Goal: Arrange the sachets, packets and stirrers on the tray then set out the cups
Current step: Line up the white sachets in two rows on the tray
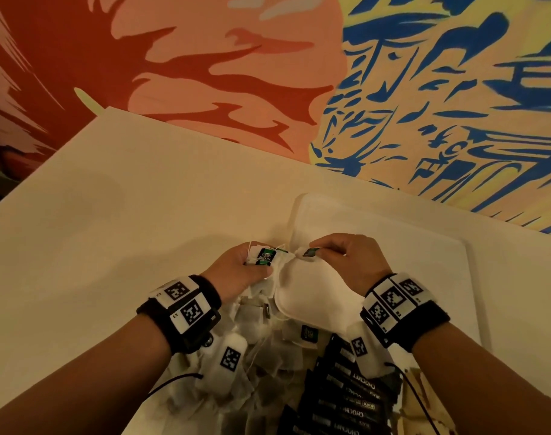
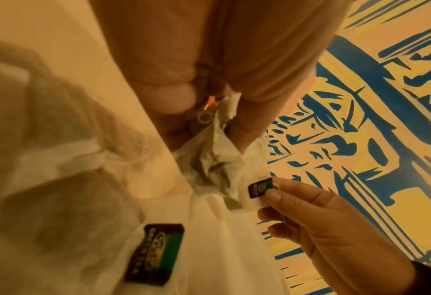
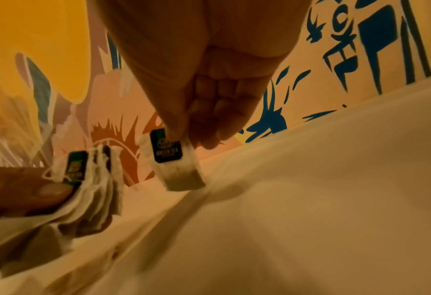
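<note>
My left hand (image 1: 252, 266) grips a small bundle of green-tea bags (image 1: 265, 257) just left of the white tray's (image 1: 431, 255) near-left corner. My right hand (image 1: 316, 252) pinches a single tea bag (image 1: 307, 253) by its top, close beside the bundle, over the tray's edge. In the right wrist view that single tea bag (image 3: 177, 161) hangs from my thumb and fingers, its bottom near the white surface, with the bundle (image 3: 90, 179) under my left thumb (image 3: 40, 192). The left wrist view shows the crumpled bundle (image 2: 214, 155) and my right hand (image 2: 267, 194) on the dark green tag (image 2: 259, 187).
A loose pile of tea bags (image 1: 261, 343) lies under my wrists, one tag (image 2: 156, 253) showing in the left wrist view. A row of black sachets (image 1: 349, 390) lies to their right. The table's far edge (image 1: 205, 130) meets a painted wall.
</note>
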`<state>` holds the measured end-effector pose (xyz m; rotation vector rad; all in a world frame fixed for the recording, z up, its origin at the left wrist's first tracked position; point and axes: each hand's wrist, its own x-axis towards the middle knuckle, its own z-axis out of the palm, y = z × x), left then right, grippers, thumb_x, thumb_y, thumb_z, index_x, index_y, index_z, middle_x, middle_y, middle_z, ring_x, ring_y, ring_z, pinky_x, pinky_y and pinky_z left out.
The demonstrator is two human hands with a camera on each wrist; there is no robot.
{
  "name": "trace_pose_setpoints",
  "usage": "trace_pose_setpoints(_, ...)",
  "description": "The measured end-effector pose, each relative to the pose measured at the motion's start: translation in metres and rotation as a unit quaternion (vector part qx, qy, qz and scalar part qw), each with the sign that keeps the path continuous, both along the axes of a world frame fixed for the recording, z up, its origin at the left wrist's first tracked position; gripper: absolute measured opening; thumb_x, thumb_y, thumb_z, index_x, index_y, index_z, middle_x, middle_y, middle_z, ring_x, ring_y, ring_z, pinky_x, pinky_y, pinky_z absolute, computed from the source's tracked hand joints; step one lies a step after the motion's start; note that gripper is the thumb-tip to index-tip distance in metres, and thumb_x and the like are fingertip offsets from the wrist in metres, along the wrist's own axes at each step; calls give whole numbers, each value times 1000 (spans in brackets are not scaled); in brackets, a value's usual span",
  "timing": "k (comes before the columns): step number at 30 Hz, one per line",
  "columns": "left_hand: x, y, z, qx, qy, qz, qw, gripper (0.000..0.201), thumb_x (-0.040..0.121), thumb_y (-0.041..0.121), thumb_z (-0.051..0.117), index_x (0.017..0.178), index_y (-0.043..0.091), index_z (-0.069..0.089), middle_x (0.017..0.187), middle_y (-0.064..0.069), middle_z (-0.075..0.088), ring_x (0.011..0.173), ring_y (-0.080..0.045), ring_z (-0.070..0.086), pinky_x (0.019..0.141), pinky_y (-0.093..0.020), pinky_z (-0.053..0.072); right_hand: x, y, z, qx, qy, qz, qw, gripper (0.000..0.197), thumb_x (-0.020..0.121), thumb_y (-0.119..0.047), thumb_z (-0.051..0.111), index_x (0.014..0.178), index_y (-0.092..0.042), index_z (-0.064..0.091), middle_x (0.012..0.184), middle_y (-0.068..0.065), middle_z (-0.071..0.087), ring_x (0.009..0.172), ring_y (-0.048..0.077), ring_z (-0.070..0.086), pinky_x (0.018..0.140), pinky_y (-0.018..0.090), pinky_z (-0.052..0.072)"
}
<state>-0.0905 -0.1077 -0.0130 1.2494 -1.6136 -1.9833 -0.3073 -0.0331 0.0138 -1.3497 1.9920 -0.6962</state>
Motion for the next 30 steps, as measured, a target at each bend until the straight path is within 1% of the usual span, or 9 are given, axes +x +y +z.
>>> trace_pose_setpoints(3,-10,-11,2,-3,8,2,1000,29,88,-5,58,102,20,62,93,-2,69,81,-13,65,74,-24,53,-13,-19,-2,26,28,42,998,18,92,-20,59,103,-25,73,94,-12,67,87,2,57,72,3,37)
trace_pose_setpoints(6,-21,-23,1,0,6,14,1000,28,87,-5,58,103,18,62,86,0,68,72,-10,64,64,-21,51,-30,-46,-8,33,36,31,998,20,93,-18,56,106,-21,72,99,-8,67,90,4,54,78,13,36)
trace_pose_setpoints(9,-32,-35,-2,-2,-4,11,1000,29,86,-4,60,106,17,61,89,-2,68,76,-14,63,70,-27,51,-47,-74,-17,22,31,-11,999,19,92,-17,59,105,-20,72,102,-2,69,90,8,57,79,17,37)
trace_pose_setpoints(13,-47,-50,-6,-8,-2,11,1000,37,85,-6,60,103,26,60,97,-3,68,85,-16,63,80,-30,52,-64,-102,-25,13,27,-56,998,18,91,-18,61,105,-20,72,101,0,70,90,12,59,82,21,42)
trace_pose_setpoints(17,-58,-59,-12,-2,-1,14,1000,37,84,-4,62,101,28,60,100,-3,69,91,-19,64,87,-35,52,-72,-120,-32,15,26,-66,997,18,90,-19,61,104,-21,72,103,0,71,97,16,62,91,27,47)
trace_pose_setpoints(19,-62,-61,-15,2,5,13,1000,35,82,-1,64,102,27,60,101,-4,69,92,-18,64,88,-36,51,-74,-126,-36,6,29,-70,997,17,90,-19,62,104,-21,72,104,0,71,99,16,62,92,27,47)
trace_pose_setpoints(24,-69,-63,-19,1,-1,8,1000,36,85,-6,58,103,25,60,99,-4,68,91,-18,63,89,-37,50,-77,-132,-40,-6,46,-86,995,18,91,-21,60,106,-23,71,106,-1,70,98,14,62,90,24,45)
trace_pose_setpoints(26,-71,-63,-19,0,-1,10,1000,35,86,-6,57,106,23,60,97,-2,69,89,-17,64,87,-35,51,-77,-131,-40,-6,39,-87,995,22,91,-23,61,111,-23,68,107,-2,68,97,13,61,90,23,44)
trace_pose_setpoints(30,-76,-62,-19,0,9,15,1000,37,87,-7,55,97,29,58,89,4,68,82,-11,64,80,-27,53,-75,-122,-30,-36,55,-96,993,26,91,-26,60,117,-26,63,108,-8,57,91,8,55,85,22,41)
